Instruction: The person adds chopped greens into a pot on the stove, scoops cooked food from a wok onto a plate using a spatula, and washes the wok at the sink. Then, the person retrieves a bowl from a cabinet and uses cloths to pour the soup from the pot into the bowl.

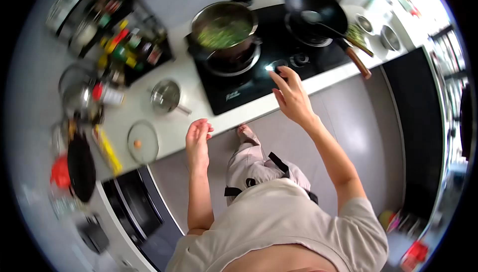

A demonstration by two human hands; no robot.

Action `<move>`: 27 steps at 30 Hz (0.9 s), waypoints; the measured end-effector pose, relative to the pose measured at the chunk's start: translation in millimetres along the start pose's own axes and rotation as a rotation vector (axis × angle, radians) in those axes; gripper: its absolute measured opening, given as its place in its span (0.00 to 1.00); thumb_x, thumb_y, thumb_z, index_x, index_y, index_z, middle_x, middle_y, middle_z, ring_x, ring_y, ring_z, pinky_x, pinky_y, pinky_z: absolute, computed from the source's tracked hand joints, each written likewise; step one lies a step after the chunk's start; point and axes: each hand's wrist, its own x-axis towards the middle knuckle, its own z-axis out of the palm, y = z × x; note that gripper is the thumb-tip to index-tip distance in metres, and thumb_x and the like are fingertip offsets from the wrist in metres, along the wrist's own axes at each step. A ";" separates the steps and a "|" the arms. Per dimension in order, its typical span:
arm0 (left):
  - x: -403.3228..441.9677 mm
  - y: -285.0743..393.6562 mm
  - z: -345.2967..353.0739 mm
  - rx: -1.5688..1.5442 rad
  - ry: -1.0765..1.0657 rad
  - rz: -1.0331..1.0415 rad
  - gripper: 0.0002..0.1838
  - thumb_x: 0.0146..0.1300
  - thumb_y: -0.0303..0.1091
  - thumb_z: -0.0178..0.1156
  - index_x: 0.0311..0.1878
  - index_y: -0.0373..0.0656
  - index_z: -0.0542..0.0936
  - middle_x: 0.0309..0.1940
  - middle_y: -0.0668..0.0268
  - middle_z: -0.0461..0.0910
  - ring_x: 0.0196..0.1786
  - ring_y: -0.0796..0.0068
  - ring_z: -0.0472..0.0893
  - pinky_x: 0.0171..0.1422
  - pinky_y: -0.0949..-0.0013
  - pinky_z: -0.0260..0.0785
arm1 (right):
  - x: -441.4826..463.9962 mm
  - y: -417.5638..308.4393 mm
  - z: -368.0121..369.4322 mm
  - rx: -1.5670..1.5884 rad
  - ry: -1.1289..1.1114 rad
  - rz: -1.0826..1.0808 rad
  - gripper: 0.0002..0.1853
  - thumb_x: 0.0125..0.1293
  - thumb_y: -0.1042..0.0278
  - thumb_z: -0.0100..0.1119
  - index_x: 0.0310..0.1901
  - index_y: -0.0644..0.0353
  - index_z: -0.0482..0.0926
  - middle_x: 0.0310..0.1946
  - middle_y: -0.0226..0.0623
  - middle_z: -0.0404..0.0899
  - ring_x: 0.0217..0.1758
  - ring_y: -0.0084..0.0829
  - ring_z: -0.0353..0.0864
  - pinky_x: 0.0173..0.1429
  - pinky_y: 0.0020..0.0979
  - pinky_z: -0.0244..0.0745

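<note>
My right hand (293,92) reaches over the front edge of the black stove (269,80), its fingertips at a control knob (280,66). On the left burner stands a pot (224,25) with green food in liquid. A black wok (316,10) sits on the right burner with a ladle (331,28) lying in it. My left hand (198,137) hangs in front of the counter edge, fingers loosely curled, with nothing visible in it. A small saucepan (166,96) is on the counter left of the stove.
A glass lid (143,142) and a yellow box (107,150) lie on the left counter (184,122). Bottles (119,48) crowd a rack at the back left. Metal bowls (390,38) stand right of the wok, whose wooden handle (359,63) sticks out over the front edge.
</note>
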 end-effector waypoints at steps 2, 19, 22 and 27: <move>-34.5 -26.3 -19.5 -0.023 0.043 0.006 0.08 0.69 0.35 0.57 0.46 0.41 0.77 0.38 0.70 0.78 0.40 0.82 0.76 0.44 0.77 0.65 | -35.8 -16.0 17.4 0.081 -0.031 -0.023 0.27 0.54 0.82 0.61 0.58 0.59 0.73 0.56 0.48 0.66 0.53 0.45 0.73 0.54 0.39 0.73; -178.9 -130.7 -208.8 -0.143 0.247 -0.209 0.12 0.68 0.41 0.60 0.46 0.42 0.77 0.35 0.71 0.78 0.38 0.83 0.77 0.41 0.78 0.65 | -167.5 -187.1 284.7 1.187 -0.727 0.810 0.30 0.65 0.73 0.56 0.68 0.62 0.62 0.63 0.44 0.68 0.63 0.35 0.71 0.60 0.36 0.71; -181.1 -142.7 -261.3 -0.175 0.249 -0.262 0.12 0.68 0.40 0.58 0.47 0.43 0.76 0.36 0.71 0.78 0.39 0.83 0.76 0.41 0.77 0.65 | -150.3 -232.6 358.5 1.430 -0.661 1.019 0.34 0.65 0.74 0.54 0.72 0.61 0.54 0.67 0.44 0.63 0.68 0.36 0.64 0.65 0.39 0.66; -175.1 -146.0 -364.9 -0.101 0.240 -0.362 0.11 0.69 0.39 0.57 0.46 0.41 0.77 0.39 0.70 0.78 0.40 0.81 0.77 0.43 0.76 0.65 | -141.8 -284.9 481.1 1.735 -0.377 1.161 0.32 0.65 0.78 0.49 0.71 0.62 0.53 0.70 0.44 0.59 0.73 0.42 0.59 0.68 0.41 0.63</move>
